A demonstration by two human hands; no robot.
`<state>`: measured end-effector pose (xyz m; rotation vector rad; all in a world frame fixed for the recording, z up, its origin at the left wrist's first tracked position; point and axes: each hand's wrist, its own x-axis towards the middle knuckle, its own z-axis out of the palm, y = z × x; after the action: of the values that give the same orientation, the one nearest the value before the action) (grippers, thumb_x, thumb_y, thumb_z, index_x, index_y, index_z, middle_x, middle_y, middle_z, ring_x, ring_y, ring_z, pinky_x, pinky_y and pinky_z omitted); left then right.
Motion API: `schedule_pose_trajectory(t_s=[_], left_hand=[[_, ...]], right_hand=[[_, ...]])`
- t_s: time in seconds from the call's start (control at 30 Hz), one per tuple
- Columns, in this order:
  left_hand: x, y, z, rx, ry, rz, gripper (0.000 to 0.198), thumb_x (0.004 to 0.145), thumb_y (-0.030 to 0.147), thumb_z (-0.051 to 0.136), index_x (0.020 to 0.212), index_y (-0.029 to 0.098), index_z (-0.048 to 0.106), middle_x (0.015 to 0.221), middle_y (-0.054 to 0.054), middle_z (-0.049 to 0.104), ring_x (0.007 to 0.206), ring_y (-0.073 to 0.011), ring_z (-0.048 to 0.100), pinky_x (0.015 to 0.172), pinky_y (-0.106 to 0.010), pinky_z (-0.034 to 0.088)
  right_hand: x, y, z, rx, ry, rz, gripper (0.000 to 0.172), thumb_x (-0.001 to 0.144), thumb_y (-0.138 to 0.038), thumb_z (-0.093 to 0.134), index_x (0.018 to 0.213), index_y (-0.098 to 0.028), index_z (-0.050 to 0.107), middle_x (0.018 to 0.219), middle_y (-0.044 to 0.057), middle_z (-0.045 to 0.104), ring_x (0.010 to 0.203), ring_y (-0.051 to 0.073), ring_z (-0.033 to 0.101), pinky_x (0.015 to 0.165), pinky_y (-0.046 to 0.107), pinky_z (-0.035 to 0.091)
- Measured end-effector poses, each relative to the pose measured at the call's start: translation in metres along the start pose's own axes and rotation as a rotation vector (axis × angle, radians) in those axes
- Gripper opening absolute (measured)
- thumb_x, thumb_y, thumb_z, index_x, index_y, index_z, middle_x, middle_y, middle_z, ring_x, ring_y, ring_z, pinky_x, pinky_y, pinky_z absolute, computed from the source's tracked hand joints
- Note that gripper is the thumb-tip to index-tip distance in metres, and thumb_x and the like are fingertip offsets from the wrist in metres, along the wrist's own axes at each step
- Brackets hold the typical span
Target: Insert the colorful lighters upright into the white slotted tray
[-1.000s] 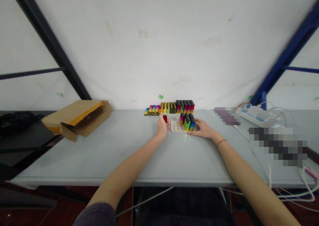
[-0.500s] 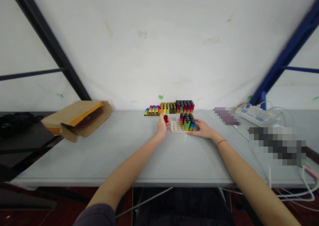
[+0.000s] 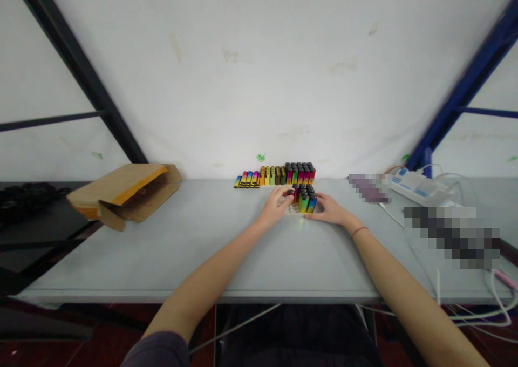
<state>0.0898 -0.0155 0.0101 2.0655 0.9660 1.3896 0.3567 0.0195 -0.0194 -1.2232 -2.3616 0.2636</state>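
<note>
My left hand pinches a small shiny red tube with a dark top over the left part of a white tray with round holes. Its fingers partly hide both the tube and the tray. Several upright gradient-coloured tubes with black tops fill the tray's right side. My right hand grips the tray's right edge, thumb at the front and fingers behind, close against the tubes.
Behind the tray, more black-topped tubes stand by the wall, beside yellowish ones and lying coloured ones. An open cardboard box lies left. A power strip, cables and blurred-out items are on the right.
My left hand has moved right with the red tube, from beside the tray to over its holes. My right hand stays at the tray's right edge.
</note>
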Motion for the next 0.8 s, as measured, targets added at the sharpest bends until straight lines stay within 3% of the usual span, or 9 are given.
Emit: schedule_pose_trajectory(t_s=[0.2,0.47,0.67,0.8], left_hand=[[-0.0010,-0.0035,0.0029,0.126,-0.050,-0.037,0.027,0.101,0.035,0.061,0.121,0.021,0.074,0.121,-0.010,0.076,0.115,-0.0252,0.068,0.110,-0.042,0.051],[0.0045,0.0003,0.0057,0.177,-0.098,0.017,0.026,0.101,0.032,0.061,0.120,0.020,0.074,0.118,-0.010,0.076,0.116,-0.0258,0.068,0.109,-0.042,0.051],[0.0045,0.0008,0.0051,0.178,-0.054,-0.037,0.031,0.098,0.031,0.066,0.129,0.025,0.067,0.115,-0.007,0.076,0.108,-0.0238,0.071,0.108,-0.043,0.052],[0.0038,0.0034,0.0028,0.325,-0.087,0.000,0.024,0.100,0.032,0.062,0.122,0.027,0.071,0.122,-0.008,0.074,0.119,-0.0259,0.066,0.112,-0.044,0.047]], right_hand=[[-0.0002,0.0007,0.0012,-0.020,-0.004,0.032,0.090,0.077,-0.082,0.071,0.138,-0.015,0.071,0.147,0.022,0.065,0.137,0.044,0.060,0.119,0.058,0.046],[-0.0012,-0.0023,-0.0013,-0.006,-0.008,0.045,0.090,0.076,-0.079,0.075,0.138,-0.014,0.071,0.147,0.023,0.065,0.136,0.045,0.060,0.119,0.058,0.046],[-0.0015,-0.0046,-0.0033,-0.011,-0.017,0.056,0.089,0.076,-0.079,0.074,0.139,-0.017,0.070,0.146,0.021,0.066,0.136,0.044,0.061,0.119,0.058,0.046],[-0.0016,-0.0037,-0.0027,-0.005,-0.009,0.045,0.087,0.077,-0.079,0.074,0.140,-0.019,0.070,0.146,0.020,0.066,0.136,0.045,0.061,0.119,0.060,0.046]])
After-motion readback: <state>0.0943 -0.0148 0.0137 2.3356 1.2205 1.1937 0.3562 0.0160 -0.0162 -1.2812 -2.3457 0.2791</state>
